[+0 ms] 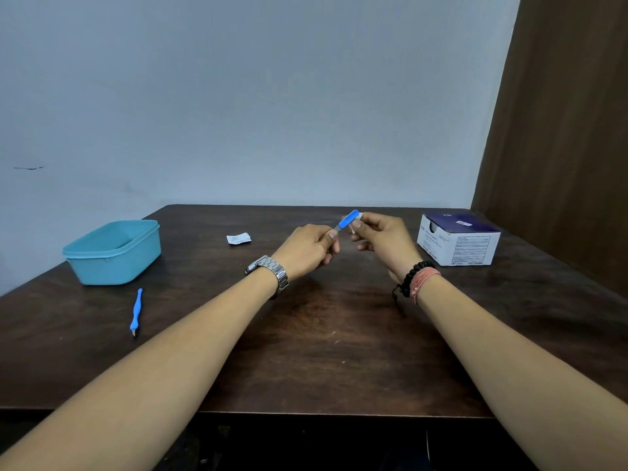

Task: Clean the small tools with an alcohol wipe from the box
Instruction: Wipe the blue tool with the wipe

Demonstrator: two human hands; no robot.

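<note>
A blue-handled small tool (347, 220) is pinched by the left hand (307, 251) above the table (323, 351) centre; a white wipe (359, 216) is pinched against it by the right hand (384, 239). The wipe box (458, 243) is seen near the right edge.

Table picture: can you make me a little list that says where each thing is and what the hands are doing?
left hand: grips the metal end of the blue tool
right hand: holds a white wipe against the tool's blue end
second blue tool: lying on the table, near left
blue tub: far left, open
wipe box: far right
torn wrapper: on the table behind the hands
</note>
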